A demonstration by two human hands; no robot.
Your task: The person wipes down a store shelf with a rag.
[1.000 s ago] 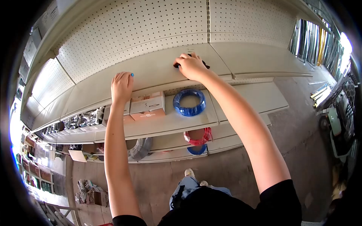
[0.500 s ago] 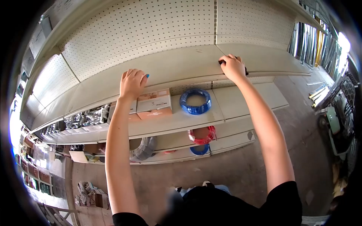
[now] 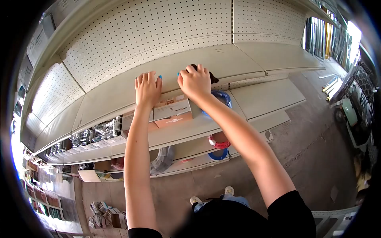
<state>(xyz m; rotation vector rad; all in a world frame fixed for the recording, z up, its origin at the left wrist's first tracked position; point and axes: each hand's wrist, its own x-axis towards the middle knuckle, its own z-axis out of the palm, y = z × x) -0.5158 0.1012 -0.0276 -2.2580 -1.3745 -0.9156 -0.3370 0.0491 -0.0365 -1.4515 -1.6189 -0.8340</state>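
Observation:
My right hand (image 3: 196,83) presses a dark cloth (image 3: 214,79) onto the beige top shelf (image 3: 234,59). The cloth shows past the knuckles and to the right of the hand; the palm hides the rest. To its left, my left hand (image 3: 148,90) rests at the front edge of the same shelf, fingers stretched forward and slightly apart, holding nothing. On the shelf below, a white and orange cardboard box (image 3: 172,112) stands between the two forearms. A coil of blue cable (image 3: 225,98) is partly covered by my right forearm.
Perforated back panels (image 3: 158,35) rise behind the shelf. Lower down lie a red coil (image 3: 219,142) and a grey coil (image 3: 163,160). Wrapped goods (image 3: 95,133) fill the left end. Cartons (image 3: 107,216) sit on the floor; a green machine (image 3: 350,121) stands at right.
My right hand has slid left along the shelf with the cloth, coming close to my left hand. The left hand has shifted slightly right, and the view has moved a little.

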